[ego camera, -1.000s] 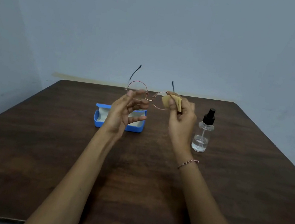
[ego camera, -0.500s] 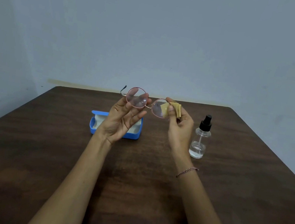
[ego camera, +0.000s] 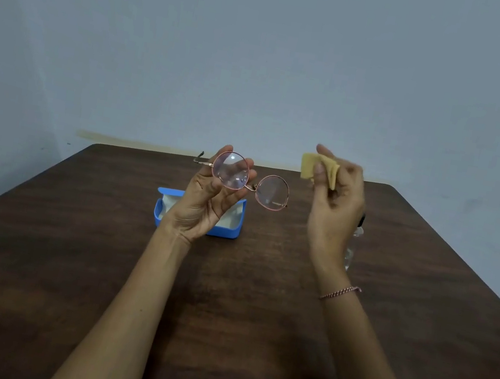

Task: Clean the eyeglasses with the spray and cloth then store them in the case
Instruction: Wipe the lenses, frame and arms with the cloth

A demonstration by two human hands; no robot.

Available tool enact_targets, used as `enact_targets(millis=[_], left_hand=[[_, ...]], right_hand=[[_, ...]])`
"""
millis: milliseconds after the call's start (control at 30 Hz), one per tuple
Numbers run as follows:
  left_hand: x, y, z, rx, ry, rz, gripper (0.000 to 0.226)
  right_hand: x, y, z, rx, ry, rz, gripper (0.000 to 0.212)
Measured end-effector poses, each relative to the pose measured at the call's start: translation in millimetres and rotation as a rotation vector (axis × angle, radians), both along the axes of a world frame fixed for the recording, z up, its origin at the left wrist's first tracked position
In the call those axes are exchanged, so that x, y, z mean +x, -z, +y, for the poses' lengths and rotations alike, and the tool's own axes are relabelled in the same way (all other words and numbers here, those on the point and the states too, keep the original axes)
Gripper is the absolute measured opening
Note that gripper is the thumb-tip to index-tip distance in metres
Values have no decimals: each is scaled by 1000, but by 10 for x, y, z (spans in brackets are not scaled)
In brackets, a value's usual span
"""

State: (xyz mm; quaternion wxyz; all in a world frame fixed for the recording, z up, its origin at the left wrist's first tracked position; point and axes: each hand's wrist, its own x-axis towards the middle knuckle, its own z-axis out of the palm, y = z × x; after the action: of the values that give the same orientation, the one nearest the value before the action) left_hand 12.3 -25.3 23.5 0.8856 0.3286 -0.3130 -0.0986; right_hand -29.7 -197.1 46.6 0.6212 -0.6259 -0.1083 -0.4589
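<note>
My left hand [ego camera: 207, 202] holds the round pink-rimmed eyeglasses [ego camera: 271, 192] by the left lens, lifted above the table. My right hand [ego camera: 334, 210] pinches a small folded yellow cloth [ego camera: 318, 169] and sits apart from the glasses, to their right. The open blue case [ego camera: 231, 231] with a white lining rests on the table behind my left hand, partly hidden by it. The clear spray bottle [ego camera: 355, 240] stands behind my right hand, mostly hidden.
A dark brown wooden table [ego camera: 65, 257] fills the lower view, with its far edge against a pale blue-grey wall [ego camera: 263, 59]. A thin bracelet [ego camera: 340, 292] circles my right wrist.
My right hand with the cloth has come off the right lens and moved to the right and up. The left hand still holds the glasses, now tilted lower on the right.
</note>
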Motion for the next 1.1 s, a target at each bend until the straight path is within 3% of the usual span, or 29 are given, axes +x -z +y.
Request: enact_targets(millis=[200,433,733,867,1100], left_hand=[[-23,-5,-54,45,-42,-38,52],[-44,-30,-27,31,-111,-34,51],[-29,-25,24,-4,-129,-49,49],[-26,-19,22,6,-143,-55,49],[-23,-7,48,47,-151,-60,51]], right_hand=[[2,-146,228,-500,201,-238,36],[68,184,297,-796,197,-306,29],[39,242,357,-929,223,-333,28],[59,199,286,-893,293,-278,29],[64,231,331,-925,234,-325,27]])
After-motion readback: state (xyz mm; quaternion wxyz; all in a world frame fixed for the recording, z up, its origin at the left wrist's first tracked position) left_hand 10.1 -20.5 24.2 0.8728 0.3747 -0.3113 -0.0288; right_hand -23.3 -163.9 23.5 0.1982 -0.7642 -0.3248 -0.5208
